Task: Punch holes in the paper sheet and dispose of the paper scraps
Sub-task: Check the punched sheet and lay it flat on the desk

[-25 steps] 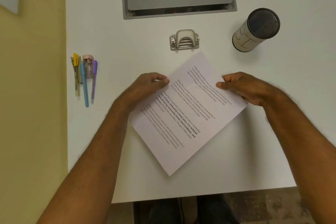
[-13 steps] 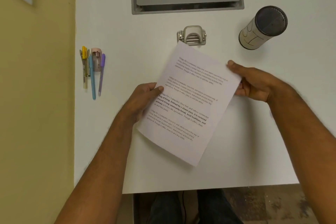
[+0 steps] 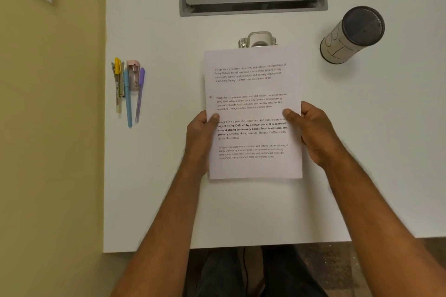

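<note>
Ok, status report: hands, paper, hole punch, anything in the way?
Left hand and right hand grip paper sheet by its sides. Top edge at hole punch, covering its front. No obstruction visible.

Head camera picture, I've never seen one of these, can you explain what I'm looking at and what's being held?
The camera sits on a person's head, looking down at a white desk. No robot here, only two bare hands. The left hand and right hand each pinch a side edge of a printed paper sheet. Its far edge covers part of a metal hole punch. Left of it lie pens and markers; far right stands a labelled cylindrical container.
</note>
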The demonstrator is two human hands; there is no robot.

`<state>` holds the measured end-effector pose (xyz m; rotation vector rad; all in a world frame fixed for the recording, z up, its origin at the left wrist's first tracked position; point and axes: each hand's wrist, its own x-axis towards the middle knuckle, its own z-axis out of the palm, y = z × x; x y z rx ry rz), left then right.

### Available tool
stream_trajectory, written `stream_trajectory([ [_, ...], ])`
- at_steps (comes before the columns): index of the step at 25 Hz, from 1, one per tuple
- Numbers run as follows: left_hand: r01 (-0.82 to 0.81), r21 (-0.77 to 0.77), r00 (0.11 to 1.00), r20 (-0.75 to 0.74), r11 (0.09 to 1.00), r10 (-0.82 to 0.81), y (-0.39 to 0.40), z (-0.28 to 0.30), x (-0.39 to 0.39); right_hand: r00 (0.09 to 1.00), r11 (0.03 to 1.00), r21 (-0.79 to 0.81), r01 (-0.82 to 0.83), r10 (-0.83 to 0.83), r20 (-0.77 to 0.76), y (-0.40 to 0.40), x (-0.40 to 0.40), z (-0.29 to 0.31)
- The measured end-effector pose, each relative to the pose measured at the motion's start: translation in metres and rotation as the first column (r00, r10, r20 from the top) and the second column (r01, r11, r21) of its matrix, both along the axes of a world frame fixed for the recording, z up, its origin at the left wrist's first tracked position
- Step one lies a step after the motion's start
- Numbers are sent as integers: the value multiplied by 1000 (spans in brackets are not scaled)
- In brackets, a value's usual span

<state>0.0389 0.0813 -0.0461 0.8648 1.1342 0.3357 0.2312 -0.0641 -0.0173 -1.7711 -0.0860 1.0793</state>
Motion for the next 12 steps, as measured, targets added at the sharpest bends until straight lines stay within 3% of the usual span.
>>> stream_trajectory([
  [12,30,238,995,82,971,-51,9,56,8,978,984,176,14,-51,202,-3,-6,56],
])
